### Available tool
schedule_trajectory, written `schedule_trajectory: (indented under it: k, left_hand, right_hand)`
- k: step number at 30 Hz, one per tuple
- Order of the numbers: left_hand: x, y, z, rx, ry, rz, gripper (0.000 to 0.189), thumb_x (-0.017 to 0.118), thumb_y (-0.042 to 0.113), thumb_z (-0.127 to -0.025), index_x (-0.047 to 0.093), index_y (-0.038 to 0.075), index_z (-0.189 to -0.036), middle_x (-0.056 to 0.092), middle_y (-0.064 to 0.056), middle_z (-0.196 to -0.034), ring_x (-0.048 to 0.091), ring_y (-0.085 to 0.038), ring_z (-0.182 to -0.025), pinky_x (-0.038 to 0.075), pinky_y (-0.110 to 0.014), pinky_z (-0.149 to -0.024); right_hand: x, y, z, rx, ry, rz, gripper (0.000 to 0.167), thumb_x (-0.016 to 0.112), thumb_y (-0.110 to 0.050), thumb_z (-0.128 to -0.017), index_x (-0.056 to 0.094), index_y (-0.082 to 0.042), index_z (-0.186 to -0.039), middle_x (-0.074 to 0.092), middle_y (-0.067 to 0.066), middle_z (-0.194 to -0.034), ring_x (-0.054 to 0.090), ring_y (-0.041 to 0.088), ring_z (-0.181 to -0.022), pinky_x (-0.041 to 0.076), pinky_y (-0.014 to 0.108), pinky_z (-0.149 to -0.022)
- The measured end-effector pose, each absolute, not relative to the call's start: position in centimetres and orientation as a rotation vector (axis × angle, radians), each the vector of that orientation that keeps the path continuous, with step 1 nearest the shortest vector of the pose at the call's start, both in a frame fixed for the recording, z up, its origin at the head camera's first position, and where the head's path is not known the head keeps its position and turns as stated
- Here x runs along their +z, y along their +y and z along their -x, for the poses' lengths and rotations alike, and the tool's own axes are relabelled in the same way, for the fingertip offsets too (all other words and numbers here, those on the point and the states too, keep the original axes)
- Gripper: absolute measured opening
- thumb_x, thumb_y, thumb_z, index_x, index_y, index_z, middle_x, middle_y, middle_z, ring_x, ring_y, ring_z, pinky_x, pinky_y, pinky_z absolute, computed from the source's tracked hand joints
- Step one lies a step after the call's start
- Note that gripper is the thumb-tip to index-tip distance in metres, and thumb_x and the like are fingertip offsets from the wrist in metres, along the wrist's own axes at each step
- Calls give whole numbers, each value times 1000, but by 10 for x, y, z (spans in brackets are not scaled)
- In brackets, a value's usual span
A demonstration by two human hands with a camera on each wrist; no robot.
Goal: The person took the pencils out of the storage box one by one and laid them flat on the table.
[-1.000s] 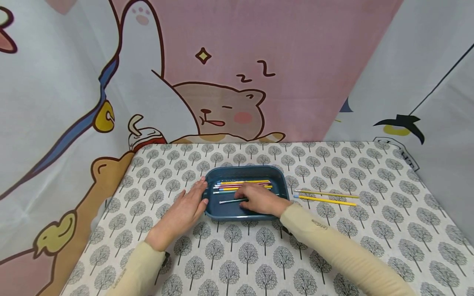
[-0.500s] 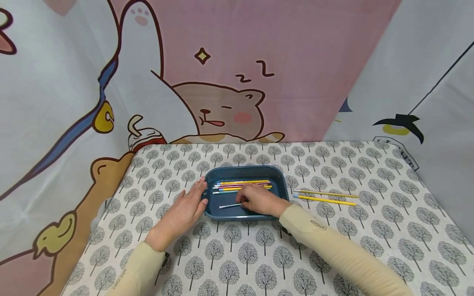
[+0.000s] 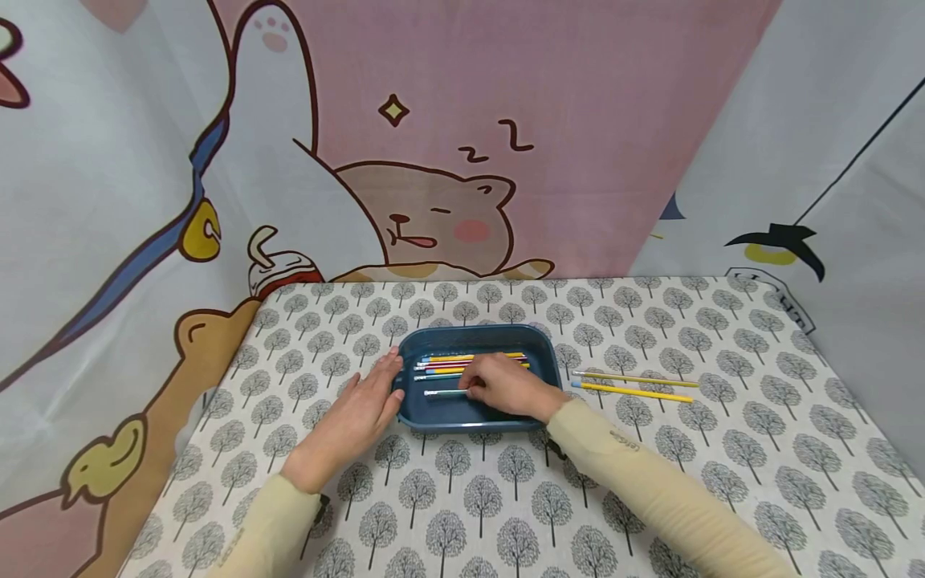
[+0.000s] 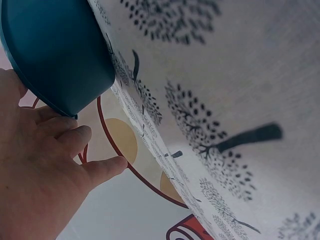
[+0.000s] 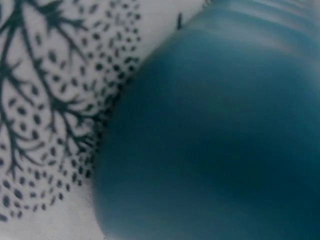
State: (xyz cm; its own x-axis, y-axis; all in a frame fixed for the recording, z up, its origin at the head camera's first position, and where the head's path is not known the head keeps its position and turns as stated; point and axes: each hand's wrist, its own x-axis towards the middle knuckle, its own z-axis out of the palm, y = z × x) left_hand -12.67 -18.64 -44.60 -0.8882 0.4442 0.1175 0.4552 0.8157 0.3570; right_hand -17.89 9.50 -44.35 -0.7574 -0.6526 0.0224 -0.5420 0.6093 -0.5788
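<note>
A dark blue rectangular tray (image 3: 477, 425) rests on the table, its outer wall (image 4: 57, 55) close up in the left wrist view. My left hand (image 3: 367, 405) lies against its left rim with the fingers extended. Inside the tray, my right hand (image 3: 511, 385) pinches a dark green pencil (image 3: 444, 392), whose silver end points left and whose other end is hidden under the hand. Several pencils (image 3: 441, 365), yellow, dark red and green, lie side by side along the tray's far half, partly covered by the right hand. The right wrist view holds only the tray's outside and the cloth.
To the right of the tray a yellow pencil (image 3: 636, 392) with a blue end and a thinner gold-coloured pencil (image 3: 639, 378) lie on the tree-print tablecloth (image 3: 448, 514). A cartoon-printed curtain (image 3: 578, 160) hangs behind the table.
The green pencil's left end dipped toward the tray's near side, then came back level, roughly parallel to the other pencils. The right hand shifted slightly with it; the left hand stayed at the rim.
</note>
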Motion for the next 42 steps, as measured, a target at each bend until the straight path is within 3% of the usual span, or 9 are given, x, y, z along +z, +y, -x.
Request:
schedule_trajectory:
  k: [17, 23, 30, 38, 42]
  left_hand:
    - [-447, -187, 127, -584, -2965, 752, 59, 39, 36, -113, 32, 2, -161, 24, -13, -170, 30, -33, -153, 28, -70, -117]
    - [-447, -187, 127, -597, -2974, 745, 59, 40, 35, -113, 32, 2, -161, 22, -12, -170, 30, -33, -153, 27, -69, -117]
    - [-448, -188, 129, -609, -2954, 762, 59, 41, 35, -113, 33, 1, -160, 23, -14, -170, 31, -34, -153, 29, -69, -117]
    - [-448, -188, 129, -606, -2954, 764, 57, 45, 29, -112, 34, 0, -160, 24, -16, -169, 30, -35, -153, 29, -69, -117]
    - [-448, -188, 129, -612, -2950, 765, 57, 47, 28, -111, 34, 0, -160, 24, -16, -169, 30, -35, -153, 29, -69, -117]
  right_hand:
    - [-412, 107, 169, -1062, 2668, 977, 15, 73, -13, -98, 80, -13, -111, 69, -9, -100, 61, 3, -82, 54, 26, -70]
    - [-399, 112, 164, -1146, 2685, 1002, 15, 72, -14, -100, 81, -15, -112, 70, -10, -98, 60, 4, -78, 52, 27, -67]
    - [-382, 118, 157, -1199, 2701, 1013, 16, 70, -12, -100, 80, -15, -113, 71, -8, -102, 62, 4, -83, 54, 27, -72]
    - [-369, 127, 149, -1239, 2739, 998, 18, 69, -8, -100, 80, -12, -113, 72, -5, -105, 56, 9, -74, 49, 27, -63]
    - [-364, 133, 144, -1243, 2769, 999, 19, 69, -7, -99, 80, -13, -113, 74, -3, -105, 57, 9, -76, 49, 27, -65]
